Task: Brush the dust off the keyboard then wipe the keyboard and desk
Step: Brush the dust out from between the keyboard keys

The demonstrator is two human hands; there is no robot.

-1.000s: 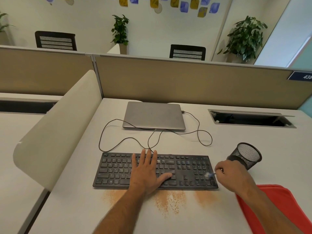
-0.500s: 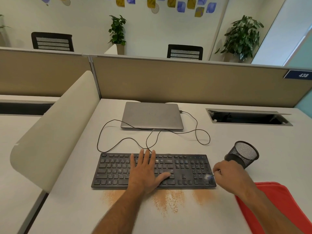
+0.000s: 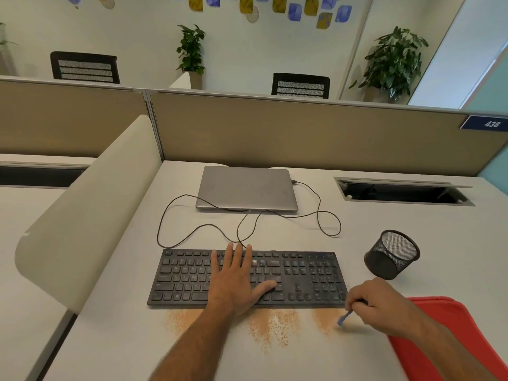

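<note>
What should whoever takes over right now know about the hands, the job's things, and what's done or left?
Left hand lies flat on the keyboard, steadying it.
Right hand grips a small blue-tipped brush, tip on the desk off the keyboard's front right corner.
Orange dust lies in patches on the desk along the keyboard's front edge.
Red cloth sits by the right forearm, unused.
Some dust is already brushed off; wiping the keyboard and desk remains.

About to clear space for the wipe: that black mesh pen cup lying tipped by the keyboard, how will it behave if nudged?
The mesh pen cup lies tilted on its round wall, so a push would likely roll it in an arc. Its open wire mesh looks empty, so probably light and quick to skid on the smooth desk. It should feel stiff, not floppy.
</note>
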